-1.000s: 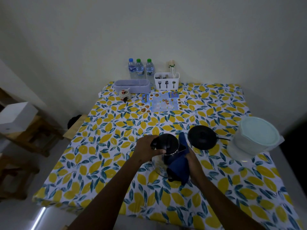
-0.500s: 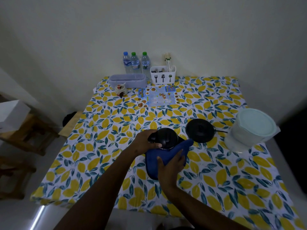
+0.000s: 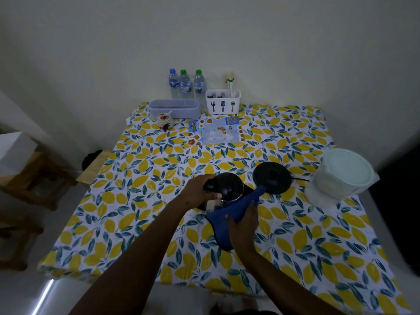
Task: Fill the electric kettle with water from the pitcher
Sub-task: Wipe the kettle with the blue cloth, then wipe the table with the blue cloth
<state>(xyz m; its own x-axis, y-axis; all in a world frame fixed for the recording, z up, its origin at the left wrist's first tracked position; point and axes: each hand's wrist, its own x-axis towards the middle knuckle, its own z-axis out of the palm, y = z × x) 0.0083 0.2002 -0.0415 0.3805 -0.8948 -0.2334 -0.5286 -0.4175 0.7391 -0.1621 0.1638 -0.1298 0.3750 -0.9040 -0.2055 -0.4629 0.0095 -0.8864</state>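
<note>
Electric kettle stands at centre frame on the surface, which carries a lemon-print cloth. Left hand is closed around the kettle's black handle at its left side, lid shut. Right hand presses a blue cloth against the kettle's near right wall, fingers wrapped over the cloth. Kettle base, black and round, sits just right of the kettle with its cord running right. Pitcher, pale with lid on, stands at right of frame, well apart from both hands. Three water bottles stand against the wall at upper centre.
</note>
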